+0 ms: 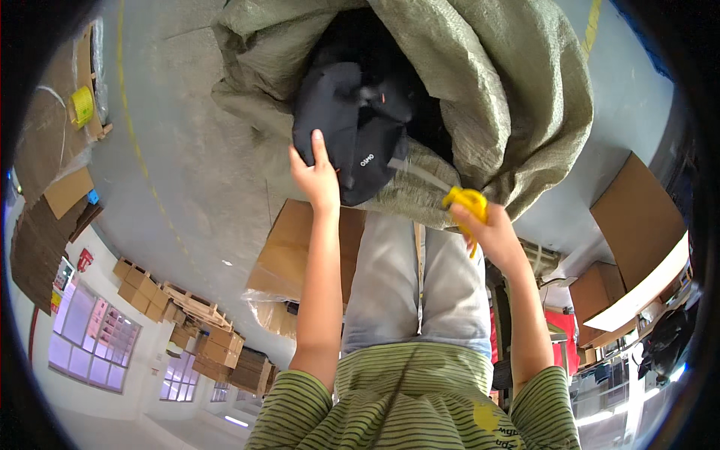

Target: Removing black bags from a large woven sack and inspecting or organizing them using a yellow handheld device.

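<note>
A black fabric bag [328,105] lies at the mouth of a large olive-grey woven sack [469,82]. It has small white lettering and tiny orange details. My left hand [315,174] grips the bag's near left edge, one finger stretched along its face; some fingers are hidden. To the right, my right hand [491,229] is closed around the yellow handles of what looks like a pair of scissors [466,200]. A pale, motion-smeared strip runs from the yellow part toward the bag's right edge, too blurred to make out fully. The sack's dark inside hides whatever lies deeper.
An open cardboard box [289,244] stands just left of my legs. More cardboard [637,210] rises at the right. At the far left a yellow tape roll [82,106] rests near flattened cardboard. Stacked cartons [141,289] line the wall; yellow lines mark the grey floor [187,150].
</note>
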The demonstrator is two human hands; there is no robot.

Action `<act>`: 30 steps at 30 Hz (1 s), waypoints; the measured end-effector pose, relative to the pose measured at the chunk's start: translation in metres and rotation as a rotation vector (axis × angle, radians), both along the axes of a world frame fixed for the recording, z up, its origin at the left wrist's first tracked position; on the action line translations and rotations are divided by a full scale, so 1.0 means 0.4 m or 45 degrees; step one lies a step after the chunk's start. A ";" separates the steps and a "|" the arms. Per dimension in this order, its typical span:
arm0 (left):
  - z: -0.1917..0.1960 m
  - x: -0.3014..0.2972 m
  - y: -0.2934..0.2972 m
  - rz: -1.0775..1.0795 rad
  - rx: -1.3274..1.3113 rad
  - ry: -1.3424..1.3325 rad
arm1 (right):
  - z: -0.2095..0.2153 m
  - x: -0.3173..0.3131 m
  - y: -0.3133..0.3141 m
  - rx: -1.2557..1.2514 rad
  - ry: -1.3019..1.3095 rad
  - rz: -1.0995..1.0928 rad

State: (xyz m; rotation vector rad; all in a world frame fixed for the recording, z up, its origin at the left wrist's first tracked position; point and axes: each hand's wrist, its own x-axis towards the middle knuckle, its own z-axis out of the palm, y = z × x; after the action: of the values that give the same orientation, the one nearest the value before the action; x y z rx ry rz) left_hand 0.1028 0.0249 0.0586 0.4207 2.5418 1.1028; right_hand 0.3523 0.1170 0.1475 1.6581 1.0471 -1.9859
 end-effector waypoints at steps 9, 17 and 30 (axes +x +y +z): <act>0.036 -0.058 -0.022 0.112 0.134 -0.037 | 0.034 0.013 -0.026 0.062 -0.005 -0.097; 0.067 -0.103 -0.024 0.427 0.176 -0.703 | 0.052 0.039 0.011 0.036 0.065 -0.137; 0.191 -0.138 -0.082 0.301 0.242 -0.630 | 0.033 0.025 0.012 0.110 0.114 -0.160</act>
State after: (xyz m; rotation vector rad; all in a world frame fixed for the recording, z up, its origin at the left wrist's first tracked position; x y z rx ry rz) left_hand 0.0478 -0.0079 0.1348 -0.1080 2.0922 1.3430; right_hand 0.3625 0.1219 0.1606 1.7331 1.0991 -2.1404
